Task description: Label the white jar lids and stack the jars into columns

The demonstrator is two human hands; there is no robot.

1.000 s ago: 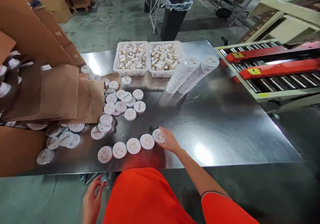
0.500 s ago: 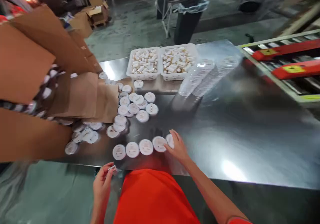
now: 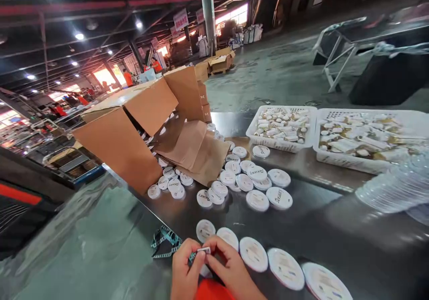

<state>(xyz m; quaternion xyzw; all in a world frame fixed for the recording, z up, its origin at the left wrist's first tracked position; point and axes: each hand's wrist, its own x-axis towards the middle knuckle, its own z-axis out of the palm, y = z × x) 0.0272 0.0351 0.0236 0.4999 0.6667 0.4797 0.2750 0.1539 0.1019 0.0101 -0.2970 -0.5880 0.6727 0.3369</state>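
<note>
At the table's front edge, my left hand [image 3: 188, 264] pinches a small white label piece [image 3: 203, 250] with dark print. Close against it, my right hand [image 3: 226, 262] has its thumb and fingers at the other end of the same piece. A row of round white lids [image 3: 253, 254] lies beyond and to the right of my hands. A teal and black strap or strip [image 3: 166, 239] hangs by the table edge, left of my hands. More round lids [image 3: 257, 200], some overlapping and printed, are scattered farther back on the metal table [image 3: 321, 222].
An open cardboard box [image 3: 124, 150] lies on its side at the left, lids and brown sheets [image 3: 187, 146] at its mouth. Two white baskets [image 3: 281, 146] of small bottles stand at the back. Stacked clear plastic [image 3: 395, 188] is at the right. Distant people [image 3: 128, 77] wear orange.
My right hand has left the right end of the lid row and joined my left hand at the small piece. The view has turned left and upward.
</note>
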